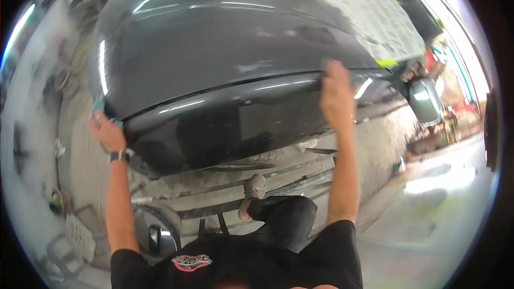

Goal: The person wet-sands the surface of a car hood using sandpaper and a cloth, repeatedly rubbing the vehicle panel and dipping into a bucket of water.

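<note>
A dark grey car hood (214, 48) fills the upper middle, with a glossy dark fender (214, 128) below a narrow seam. At the car's left end, my left hand (108, 132) is closed on a light blue cloth-like piece (99, 104) against the hood's corner. My right hand (338, 96) is near the seam at the right, over the fender's upper edge. Its fingers are blurred, and whether it holds anything is unclear.
Masking film (380, 21) with yellow-green tape covers the windshield area. A side mirror (424, 101) sticks out at the right. Below the fender are metal rails (214, 211) near my foot, and a round dark object (155, 230) at lower left.
</note>
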Available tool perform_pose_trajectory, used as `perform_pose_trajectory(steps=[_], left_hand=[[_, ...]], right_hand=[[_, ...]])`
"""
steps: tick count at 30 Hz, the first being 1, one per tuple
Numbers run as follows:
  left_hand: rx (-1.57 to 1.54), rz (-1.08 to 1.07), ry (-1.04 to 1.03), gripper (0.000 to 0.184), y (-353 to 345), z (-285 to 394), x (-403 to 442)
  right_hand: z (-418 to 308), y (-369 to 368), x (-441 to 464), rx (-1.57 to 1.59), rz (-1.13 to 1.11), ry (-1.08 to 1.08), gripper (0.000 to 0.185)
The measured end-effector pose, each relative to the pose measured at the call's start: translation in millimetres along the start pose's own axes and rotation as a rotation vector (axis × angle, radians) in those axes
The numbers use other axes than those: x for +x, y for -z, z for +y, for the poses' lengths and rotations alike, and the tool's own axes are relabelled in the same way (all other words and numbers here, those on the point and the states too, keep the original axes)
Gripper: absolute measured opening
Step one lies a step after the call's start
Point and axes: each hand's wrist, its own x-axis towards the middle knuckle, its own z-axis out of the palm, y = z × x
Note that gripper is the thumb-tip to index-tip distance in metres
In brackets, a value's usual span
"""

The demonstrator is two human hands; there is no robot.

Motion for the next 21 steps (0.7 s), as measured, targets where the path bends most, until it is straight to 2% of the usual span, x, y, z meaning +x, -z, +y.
perform_pose_trajectory(steps=[1, 2, 4, 6, 8, 10, 12, 14, 15, 16, 17, 19, 20, 21], left_hand=[[-0.029, 0.03, -0.014, 0.041, -2.9, 2.1, 0.2], [-0.113, 0.004, 0.016, 0.041, -0.9, 14.8, -3.4], [-0.118, -0.007, 0.033, 0.04, 1.1, 21.7, -4.9], [-0.16, 0.012, 0.041, 0.042, -1.7, 33.1, -6.0], [-0.126, 0.011, -0.022, 0.039, -1.0, 28.2, -4.4], [-0.122, 0.015, -0.037, 0.038, -1.0, 34.9, -5.2], [-0.153, 0.018, -0.018, 0.036, -2.8, 35.2, -5.8], [-0.171, 0.019, 0.02, 0.036, 0.0, 42.3, -8.7], [-0.137, 0.042, -0.017, 0.035, 0.5, 42.5, -8.8], [-0.1, 0.06, -0.055, 0.035, 0.5, 41.6, -8.7], [-0.135, 0.063, -0.062, 0.034, -0.2, 41.1, -8.1], [-0.136, 0.073, -0.056, 0.035, -5.4, 35.1, -6.4], [-0.154, 0.068, -0.024, 0.035, -5.0, 36.5, -7.4], [-0.152, 0.06, -0.014, 0.035, -2.3, 37.3, -9.2]], right_hand=[[12.6, -1.8, 3.1, -0.127, 0.046, -0.065, 0.034], [-14.5, -1.8, 9.1, -0.097, -0.02, 0.044, 0.036], [-106.1, 2.6, 10.9, -0.044, -0.139, 0.229, 0.039], [-216.7, -32.4, -7.2, 0.152, -0.151, 0.41, 0.053], [-295.1, -84.9, -30.3, 0.249, -0.06, 0.464, 0.059], [-275.5, -72.9, -19.1, 0.211, -0.104, 0.497, 0.054], [-211.8, -32.9, -3.7, 0.045, -0.12, 0.479, 0.045], [-132.0, -15.7, -2.5, -0.112, -0.081, 0.27, 0.046], [-102.9, -18.4, -2.3, -0.09, -0.065, 0.161, 0.047], [-104.4, -16.3, 0.8, -0.067, -0.053, 0.049, 0.049], [-118.1, -28.3, -1.8, -0.043, -0.08, 0.083, 0.051], [-221.9, -24.7, -7.4, 0.019, -0.177, 0.377, 0.051], [-266.8, -50.4, -21.7, 0.043, -0.137, 0.515, 0.051], [-308.9, -71.3, -32.9, 0.113, -0.135, 0.536, 0.053]])
